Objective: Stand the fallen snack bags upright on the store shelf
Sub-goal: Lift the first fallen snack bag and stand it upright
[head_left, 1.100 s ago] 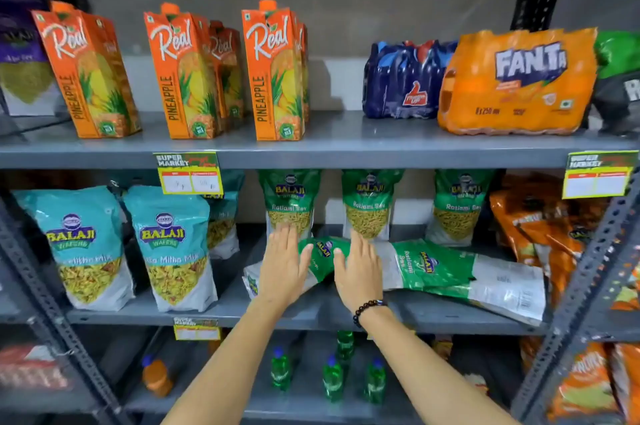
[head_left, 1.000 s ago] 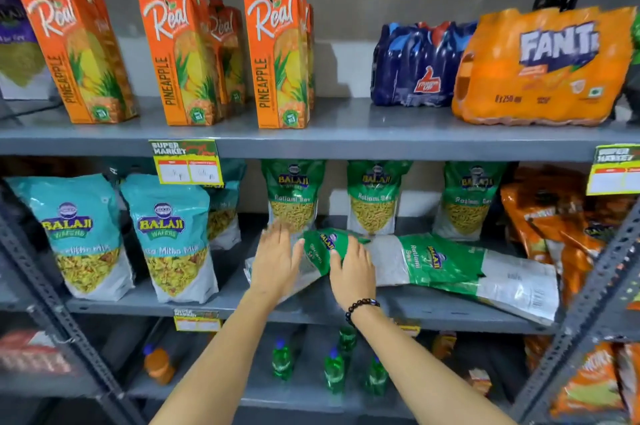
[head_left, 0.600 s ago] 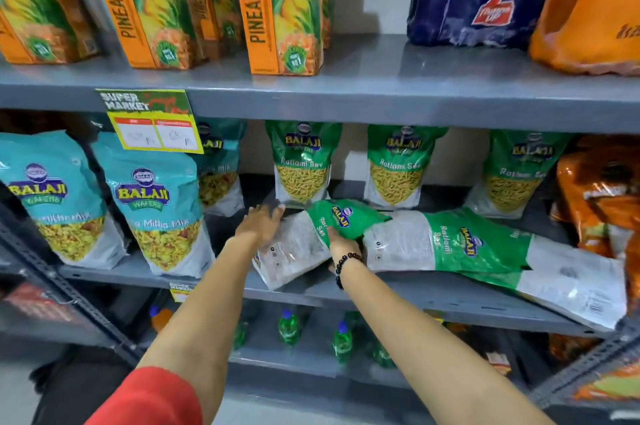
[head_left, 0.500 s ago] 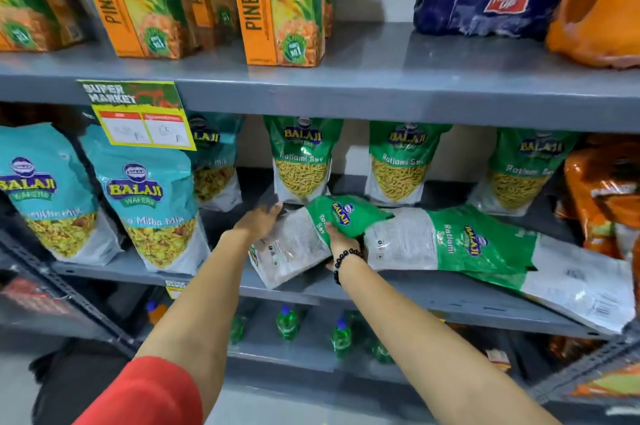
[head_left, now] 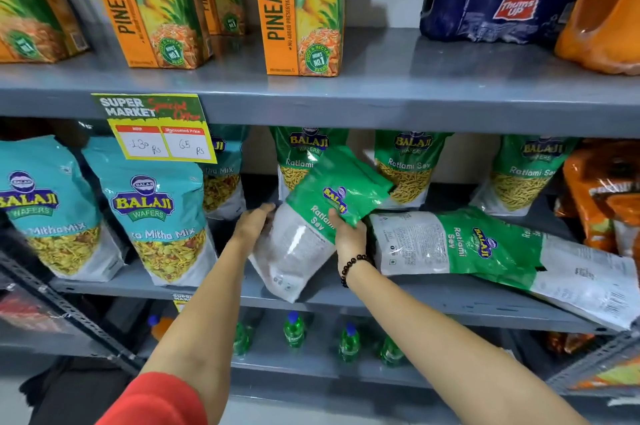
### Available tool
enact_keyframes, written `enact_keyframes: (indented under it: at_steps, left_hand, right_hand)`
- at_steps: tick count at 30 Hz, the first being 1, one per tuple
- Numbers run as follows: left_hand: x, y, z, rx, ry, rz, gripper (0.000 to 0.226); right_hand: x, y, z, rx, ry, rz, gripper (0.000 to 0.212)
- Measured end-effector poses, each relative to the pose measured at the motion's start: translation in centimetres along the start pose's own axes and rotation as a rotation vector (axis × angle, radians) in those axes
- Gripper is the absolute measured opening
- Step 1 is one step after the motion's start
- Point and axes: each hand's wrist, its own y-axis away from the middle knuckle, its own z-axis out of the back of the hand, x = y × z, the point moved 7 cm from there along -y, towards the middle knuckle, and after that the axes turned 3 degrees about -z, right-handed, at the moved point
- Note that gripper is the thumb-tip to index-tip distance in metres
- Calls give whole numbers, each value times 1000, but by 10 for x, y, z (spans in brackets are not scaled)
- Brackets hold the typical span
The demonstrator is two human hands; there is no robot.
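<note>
On the middle shelf (head_left: pixel 433 300), both hands clasp a green Ratlami Sev bag (head_left: pixel 322 216), tilted toward one o'clock, lower corner overhanging the front edge: left hand (head_left: pixel 254 225) at nine o'clock, right hand (head_left: pixel 348 234) at three. Half a second ago it lay flatter. Another fallen bag (head_left: pixel 485 248) lies just beside.

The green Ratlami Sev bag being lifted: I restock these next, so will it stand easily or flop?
Probably floppy: the Ratlami Sev bag bends between the left hand and right hand. Its glossy film looks slippery. The flat base likely lets it stand, as the upright bags behind do.
</note>
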Motion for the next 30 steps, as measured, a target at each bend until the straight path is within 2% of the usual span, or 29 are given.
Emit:
enact_keyframes:
  at_steps: [2,5,8,10,11,13,14,15,16,17,19,20,22,24,26,28,30]
  left_hand:
    - [-10,13,-5,42,201,-5,56]
    - [-36,49,-20,124,425,-67,55]
    - [-41,54,-15,82,583,-126,59]
    - [-39,52,-7,37,655,-124,52]
    - [-40,50,-5,20,684,-123,47]
    - [-45,55,-5,35,679,-129,45]
    - [-46,56,-4,28,674,-133,46]
    - [-47,57,-3,18,667,-137,47]
    - [-44,58,-1,5,623,-131,47]
    - [-40,57,1,-13,552,-119,46]
    - [-30,60,-1,12,424,-55,45]
    - [-26,62,-4,52,398,-18,48]
    - [-18,62,-10,96,398,22,54]
    - [-12,61,-3,13,321,22,53]
    - [-7,65,11,-92,228,14,54]
    - [1,63,22,-145,220,-2,63]
    - [6,60,25,-153,226,-11,59]
  right_hand:
    - [12,4,-12,179,-42,62,32]
    - [17,3,-29,386,48,30,39]
    - [19,-15,-38,399,119,33,53]
    - [24,-31,-45,366,161,18,74]
    - [28,-35,-46,338,195,-8,77]
    - [38,-31,-42,224,271,9,37]
    - [45,-26,-38,161,323,88,22]
    - [46,-21,-30,81,414,162,21]
    - [42,-16,-23,2,513,212,32]
    - [34,-11,-15,-65,610,180,46]
    - [9,-11,-12,-66,743,51,59]
    - [-2,-13,-15,-18,779,10,58]
    - [-12,-17,-23,64,719,-17,43]
    - [-8,-5,-27,155,579,-64,27]
    - [-7,-3,-24,247,448,-105,20]
    - [-8,-6,-18,291,369,-104,46]
    - [-13,-6,-14,298,537,-39,66]
